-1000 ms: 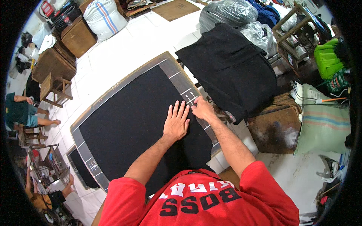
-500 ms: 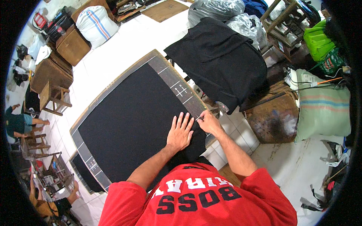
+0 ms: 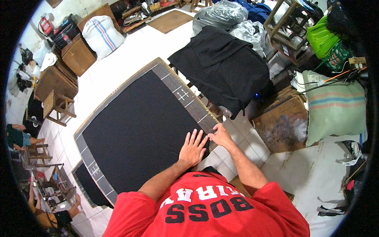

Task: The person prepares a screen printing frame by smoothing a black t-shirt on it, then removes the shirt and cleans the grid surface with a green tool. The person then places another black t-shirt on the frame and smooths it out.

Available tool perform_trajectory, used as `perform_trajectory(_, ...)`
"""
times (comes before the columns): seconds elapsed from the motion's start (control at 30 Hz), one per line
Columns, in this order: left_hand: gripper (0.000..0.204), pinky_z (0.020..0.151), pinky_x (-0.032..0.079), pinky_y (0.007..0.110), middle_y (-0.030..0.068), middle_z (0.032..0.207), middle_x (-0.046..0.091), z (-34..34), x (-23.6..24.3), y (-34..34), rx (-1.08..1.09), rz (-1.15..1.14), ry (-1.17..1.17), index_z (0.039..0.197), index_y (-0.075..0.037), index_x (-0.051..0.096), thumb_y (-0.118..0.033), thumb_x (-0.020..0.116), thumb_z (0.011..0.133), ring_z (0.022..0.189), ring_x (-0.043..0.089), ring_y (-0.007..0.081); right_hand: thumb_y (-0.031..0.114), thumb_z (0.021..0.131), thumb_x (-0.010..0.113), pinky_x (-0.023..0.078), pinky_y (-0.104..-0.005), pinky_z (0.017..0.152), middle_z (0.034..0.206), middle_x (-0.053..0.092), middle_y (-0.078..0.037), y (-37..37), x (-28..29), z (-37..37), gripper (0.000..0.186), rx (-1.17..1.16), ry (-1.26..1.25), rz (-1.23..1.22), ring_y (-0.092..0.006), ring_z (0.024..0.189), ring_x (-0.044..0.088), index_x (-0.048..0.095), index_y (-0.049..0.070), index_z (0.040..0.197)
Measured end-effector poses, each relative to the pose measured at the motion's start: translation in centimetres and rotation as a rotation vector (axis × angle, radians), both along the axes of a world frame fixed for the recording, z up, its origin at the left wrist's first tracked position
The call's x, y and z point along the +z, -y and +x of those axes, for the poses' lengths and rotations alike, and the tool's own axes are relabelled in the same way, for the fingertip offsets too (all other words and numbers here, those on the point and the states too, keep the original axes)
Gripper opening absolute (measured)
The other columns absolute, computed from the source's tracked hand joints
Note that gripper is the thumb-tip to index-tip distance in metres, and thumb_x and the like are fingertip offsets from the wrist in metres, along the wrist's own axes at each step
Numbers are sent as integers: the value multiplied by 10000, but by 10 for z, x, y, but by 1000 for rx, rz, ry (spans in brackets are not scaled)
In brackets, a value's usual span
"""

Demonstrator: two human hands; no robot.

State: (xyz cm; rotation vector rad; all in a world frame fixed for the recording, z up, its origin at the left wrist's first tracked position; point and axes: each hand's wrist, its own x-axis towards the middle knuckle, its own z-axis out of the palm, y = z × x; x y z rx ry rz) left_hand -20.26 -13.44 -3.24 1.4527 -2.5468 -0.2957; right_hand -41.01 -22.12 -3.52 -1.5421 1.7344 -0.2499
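Observation:
A large piece of black fabric lies flat on a board with a dark border carrying white marks. My left hand rests flat on the fabric near its near right corner, with fingers stretched out and slightly apart. Just right of it, at the board's right edge, my right hand is closed in a pinch, its fingertips at the fabric's edge. The exact bit of cloth between thumb and finger is partly hidden. The fabric's near side is hidden by my left forearm and red shirt.
Beyond the board's right side, more black cloth is draped over a support. A wooden box and a pale green sack stand at right. At left are a wooden stool, a second board with black fabric, and people seated farther off.
Both hands have moved nearer along the board's right edge, the left still flat and the right still pinched. The whole view has shifted slightly.

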Motion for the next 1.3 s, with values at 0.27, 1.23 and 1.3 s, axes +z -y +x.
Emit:
perform_trajectory(0.27, 643, 1332, 203, 555, 240, 1708, 366, 33, 4, -10, -213, 84, -186, 1579, -64, 500, -387, 604, 1032, 1607, 295, 443, 276, 939, 816, 588, -410, 773, 881, 772, -130, -25, 4, -66, 465, -115, -39, -69, -221, 839, 769, 555, 33, 1238)
perform_trajectory(1.23, 720, 1358, 79, 569, 195, 1803, 151, 96, -11, -198, 79, 269, 11, 1718, -82, 251, -531, 331, 1160, 1680, 83, 373, 368, 1050, 617, 124, -572, 1337, 1769, 178, -285, -85, 12, 106, 837, 631, -326, -599, -429, 1662, 122, 256, -51, 1678)
perform_trajectory(1.3, 733, 1354, 129, 561, 196, 1798, 183, 105, -18, -192, 19, 298, -44, 1703, -72, 272, -498, 425, 1126, 1679, 128, 360, 357, 1049, 617, 125, -579, 1335, 1766, 188, -288, -87, 18, 108, 829, 636, -352, -584, -434, 1659, 131, 261, -55, 1674)
